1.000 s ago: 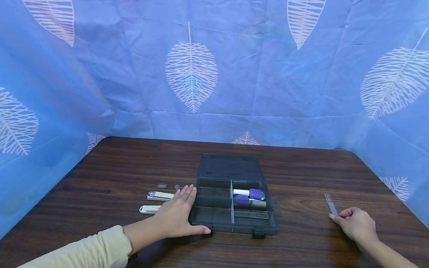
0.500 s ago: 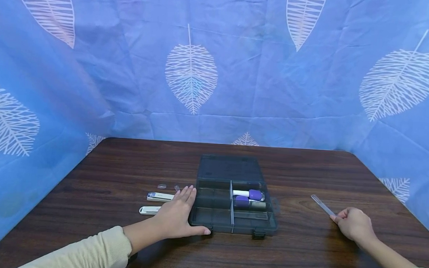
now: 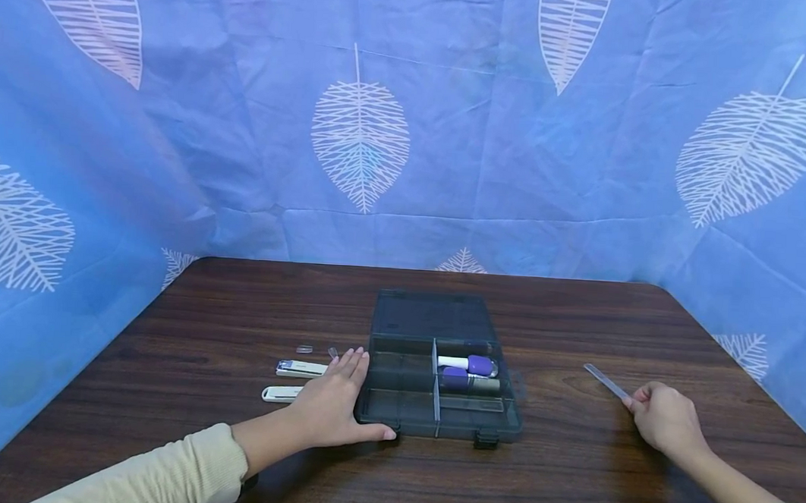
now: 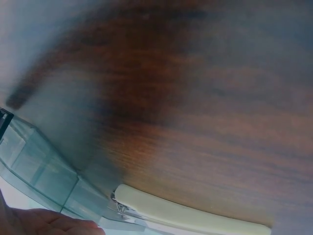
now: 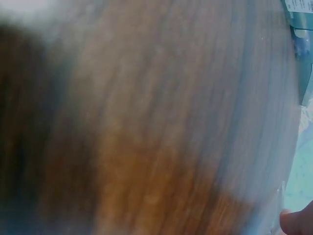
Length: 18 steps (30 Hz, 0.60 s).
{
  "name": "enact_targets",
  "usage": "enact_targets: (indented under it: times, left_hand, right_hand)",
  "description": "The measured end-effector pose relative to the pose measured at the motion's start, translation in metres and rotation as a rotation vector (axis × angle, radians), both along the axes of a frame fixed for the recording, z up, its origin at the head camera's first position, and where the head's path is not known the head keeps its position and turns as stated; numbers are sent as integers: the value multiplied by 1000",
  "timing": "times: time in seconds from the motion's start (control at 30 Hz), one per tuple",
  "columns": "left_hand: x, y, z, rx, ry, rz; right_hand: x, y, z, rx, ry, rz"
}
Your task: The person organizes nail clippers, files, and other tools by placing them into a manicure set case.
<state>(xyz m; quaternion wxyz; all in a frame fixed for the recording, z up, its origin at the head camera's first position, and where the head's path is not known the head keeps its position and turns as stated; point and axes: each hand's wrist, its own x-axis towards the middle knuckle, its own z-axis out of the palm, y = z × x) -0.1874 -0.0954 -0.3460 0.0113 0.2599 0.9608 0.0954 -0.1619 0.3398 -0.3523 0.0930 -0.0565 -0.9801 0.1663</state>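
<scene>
In the head view my left hand (image 3: 329,407) rests against the left side of a dark translucent divided box (image 3: 398,403), its fingers straight and the thumb stretched along the front edge. The box lies open, lid folded back. Two purple nail polish bottles (image 3: 468,365) lie in a right-hand compartment. Off to the right, my right hand (image 3: 668,419) pinches one end of a clear flat strip resembling a nail file (image 3: 604,380), which points away to the left. Two white nail clippers (image 3: 299,368) lie left of the box, partly hidden by my left hand.
Two small clear pieces (image 3: 304,349) lie behind the clippers. The dark wooden table (image 3: 543,312) reaches back to a blue leaf-print cloth (image 3: 448,170). A black latch (image 3: 487,439) sticks out from the box's front, and another clear strip (image 3: 472,403) lies in the front right compartment.
The clear strip has swung in my right fingers, its far end going left, and more of its length shows. My left hand and the box stay put.
</scene>
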Motion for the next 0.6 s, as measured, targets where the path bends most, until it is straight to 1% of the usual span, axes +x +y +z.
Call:
enact_targets:
  times: [0.2,0.37,0.6]
  left_hand:
    - [1,0,0,7,-2,-3]
    - [1,0,0,4,4,-11]
    - [0,0,0,-2,9,-5]
  right_hand:
    - [1,-6,1,4,174,25]
    - [-1,-10,5,-15,240,21]
    - [0,-19,8,-24,305,66]
